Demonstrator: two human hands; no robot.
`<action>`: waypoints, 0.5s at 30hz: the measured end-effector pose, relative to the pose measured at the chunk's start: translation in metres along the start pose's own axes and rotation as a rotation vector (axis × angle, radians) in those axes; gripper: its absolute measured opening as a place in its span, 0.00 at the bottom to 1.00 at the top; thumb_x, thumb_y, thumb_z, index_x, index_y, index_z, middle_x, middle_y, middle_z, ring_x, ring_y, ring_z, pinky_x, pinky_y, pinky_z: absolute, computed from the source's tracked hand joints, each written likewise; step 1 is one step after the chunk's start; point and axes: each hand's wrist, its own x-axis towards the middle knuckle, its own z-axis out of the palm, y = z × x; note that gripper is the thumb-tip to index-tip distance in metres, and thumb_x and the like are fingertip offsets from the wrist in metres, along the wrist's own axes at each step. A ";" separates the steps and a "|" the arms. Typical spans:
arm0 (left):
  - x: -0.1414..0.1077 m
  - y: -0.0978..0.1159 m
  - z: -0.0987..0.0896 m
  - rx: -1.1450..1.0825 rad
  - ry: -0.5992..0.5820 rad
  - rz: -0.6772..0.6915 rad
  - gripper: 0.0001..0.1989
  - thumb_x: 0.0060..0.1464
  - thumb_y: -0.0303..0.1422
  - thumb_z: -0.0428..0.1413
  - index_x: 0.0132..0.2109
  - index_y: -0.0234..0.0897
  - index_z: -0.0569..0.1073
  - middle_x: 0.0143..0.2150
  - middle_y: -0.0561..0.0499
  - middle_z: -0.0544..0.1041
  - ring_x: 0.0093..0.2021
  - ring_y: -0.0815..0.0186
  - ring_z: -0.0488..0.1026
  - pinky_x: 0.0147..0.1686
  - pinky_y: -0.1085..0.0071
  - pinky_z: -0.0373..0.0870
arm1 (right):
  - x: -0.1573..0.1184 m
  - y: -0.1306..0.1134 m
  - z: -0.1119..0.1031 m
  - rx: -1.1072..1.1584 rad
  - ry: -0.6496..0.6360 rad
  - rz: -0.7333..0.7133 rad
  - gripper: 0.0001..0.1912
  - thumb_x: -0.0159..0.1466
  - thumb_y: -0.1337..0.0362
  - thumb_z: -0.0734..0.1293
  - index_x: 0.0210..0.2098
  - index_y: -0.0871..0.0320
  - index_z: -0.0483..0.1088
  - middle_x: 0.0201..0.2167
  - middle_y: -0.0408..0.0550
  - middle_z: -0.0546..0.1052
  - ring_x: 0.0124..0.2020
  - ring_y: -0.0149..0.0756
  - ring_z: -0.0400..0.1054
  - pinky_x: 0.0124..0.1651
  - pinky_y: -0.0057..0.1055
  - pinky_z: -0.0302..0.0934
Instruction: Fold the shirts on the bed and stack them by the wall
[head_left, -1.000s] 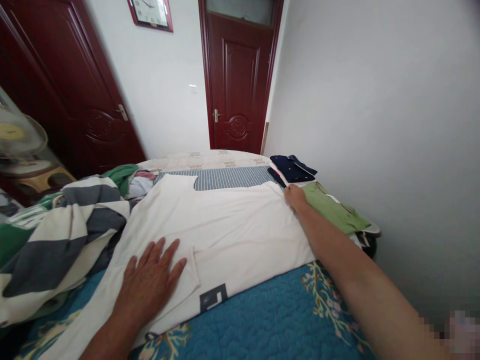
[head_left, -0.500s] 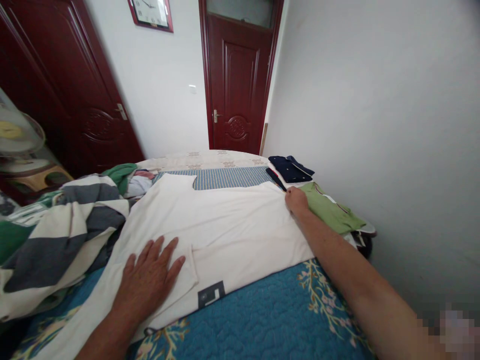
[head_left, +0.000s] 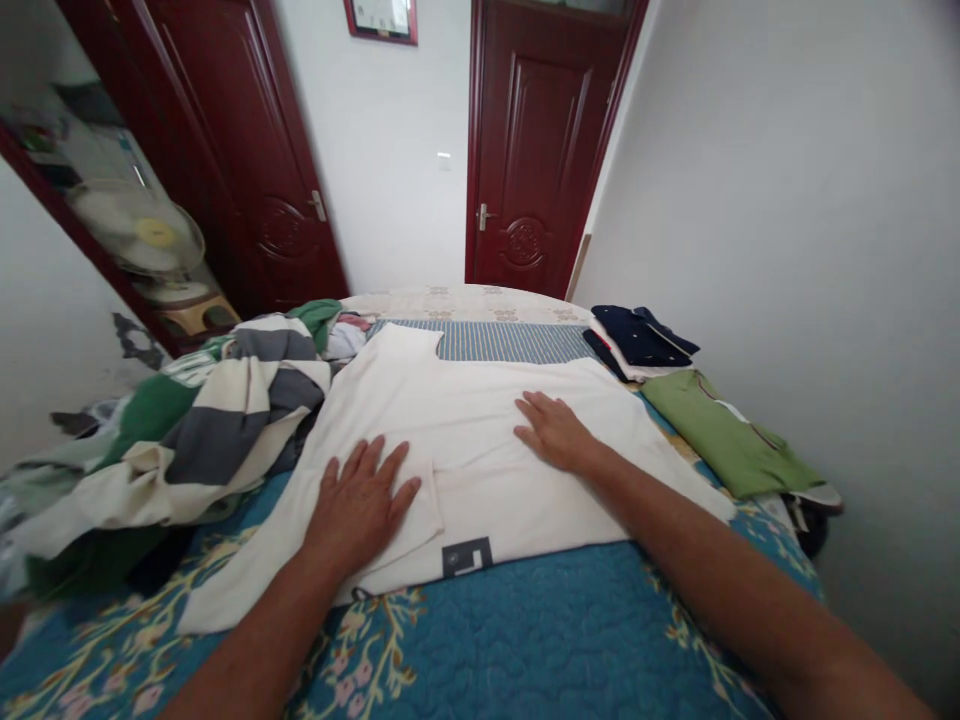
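A white shirt point(head_left: 480, 400) lies spread over the bed, with one sleeve folded inward across its body and a dark printed patch point(head_left: 466, 557) near its front edge. My left hand point(head_left: 360, 510) rests flat on the folded sleeve, fingers spread. On the shirt's middle right, my right hand point(head_left: 555, 430) lies palm down with its fingers stretched out, pinching nothing. The shirt's other lower corner reaches out past my right forearm.
To the left is a heap of rumpled clothes point(head_left: 247, 400), striped and green. Folded dark clothes point(head_left: 645, 337) and a green shirt point(head_left: 735, 435) lie along the right side, near the wall. The bed has a blue floral quilt point(head_left: 555, 630). A fan point(head_left: 142, 230) stands far left.
My right hand has let go of the shirt's right edge and moved left onto its middle. The left hand stays flat on the sleeve. The view has turned somewhat left.
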 end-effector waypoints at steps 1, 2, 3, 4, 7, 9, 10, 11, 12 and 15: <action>-0.001 0.001 0.000 -0.013 -0.002 -0.005 0.33 0.73 0.49 0.45 0.78 0.45 0.64 0.81 0.40 0.59 0.81 0.42 0.53 0.75 0.37 0.49 | 0.002 0.004 0.001 -0.017 -0.010 0.036 0.34 0.79 0.47 0.57 0.78 0.56 0.59 0.80 0.56 0.55 0.80 0.54 0.48 0.79 0.57 0.45; -0.002 0.001 -0.001 -0.026 -0.003 -0.008 0.33 0.73 0.50 0.45 0.78 0.46 0.64 0.81 0.40 0.59 0.81 0.42 0.52 0.75 0.36 0.48 | 0.004 0.012 0.000 -0.035 -0.014 0.086 0.34 0.79 0.48 0.56 0.78 0.56 0.59 0.80 0.56 0.55 0.80 0.54 0.48 0.79 0.58 0.44; -0.003 0.002 -0.001 -0.039 -0.004 -0.007 0.33 0.73 0.50 0.45 0.78 0.46 0.64 0.81 0.40 0.59 0.81 0.42 0.52 0.75 0.36 0.48 | 0.007 0.023 -0.001 -0.057 -0.008 0.145 0.33 0.79 0.49 0.56 0.78 0.56 0.59 0.80 0.57 0.55 0.80 0.54 0.48 0.79 0.58 0.44; -0.004 0.003 -0.001 -0.053 -0.003 -0.007 0.33 0.73 0.50 0.45 0.78 0.46 0.64 0.81 0.41 0.58 0.81 0.43 0.52 0.76 0.36 0.47 | 0.010 0.034 -0.002 -0.080 0.002 0.205 0.33 0.79 0.49 0.56 0.77 0.56 0.60 0.80 0.58 0.56 0.80 0.54 0.49 0.79 0.59 0.45; -0.007 0.005 -0.002 -0.089 0.004 -0.011 0.33 0.73 0.52 0.46 0.77 0.47 0.64 0.81 0.41 0.58 0.81 0.43 0.51 0.76 0.36 0.46 | 0.021 0.061 -0.004 -0.119 0.036 0.369 0.33 0.79 0.49 0.55 0.77 0.58 0.61 0.79 0.63 0.58 0.79 0.56 0.51 0.77 0.61 0.49; -0.008 0.006 -0.002 -0.109 0.009 -0.013 0.33 0.73 0.52 0.46 0.77 0.47 0.65 0.81 0.40 0.58 0.81 0.43 0.51 0.76 0.35 0.45 | 0.026 0.063 -0.002 -0.133 0.048 0.450 0.34 0.78 0.48 0.54 0.76 0.59 0.62 0.78 0.66 0.58 0.79 0.60 0.52 0.75 0.66 0.50; -0.009 0.006 -0.002 -0.118 0.014 -0.013 0.33 0.72 0.52 0.46 0.77 0.47 0.65 0.81 0.40 0.58 0.81 0.43 0.51 0.76 0.35 0.45 | 0.028 0.057 -0.002 -0.138 0.062 0.477 0.35 0.78 0.48 0.54 0.76 0.60 0.62 0.78 0.68 0.58 0.79 0.62 0.51 0.74 0.69 0.50; -0.009 0.006 -0.001 -0.126 0.021 -0.011 0.33 0.72 0.52 0.46 0.77 0.46 0.65 0.81 0.39 0.58 0.81 0.43 0.51 0.76 0.35 0.45 | 0.029 0.047 -0.001 -0.140 0.079 0.488 0.35 0.78 0.48 0.54 0.76 0.61 0.62 0.78 0.69 0.58 0.79 0.63 0.51 0.74 0.70 0.49; -0.010 0.006 -0.001 -0.133 0.029 -0.008 0.33 0.72 0.53 0.46 0.77 0.46 0.64 0.81 0.39 0.58 0.81 0.42 0.51 0.76 0.34 0.45 | 0.029 0.034 0.000 -0.135 0.093 0.471 0.35 0.78 0.49 0.54 0.76 0.62 0.62 0.78 0.69 0.59 0.79 0.63 0.51 0.74 0.69 0.50; -0.012 0.006 0.001 -0.152 0.050 -0.005 0.33 0.72 0.53 0.46 0.77 0.45 0.64 0.81 0.38 0.59 0.81 0.41 0.51 0.76 0.34 0.45 | 0.031 -0.027 0.002 -0.084 0.093 0.257 0.33 0.78 0.53 0.54 0.76 0.61 0.62 0.77 0.64 0.61 0.79 0.55 0.52 0.77 0.58 0.51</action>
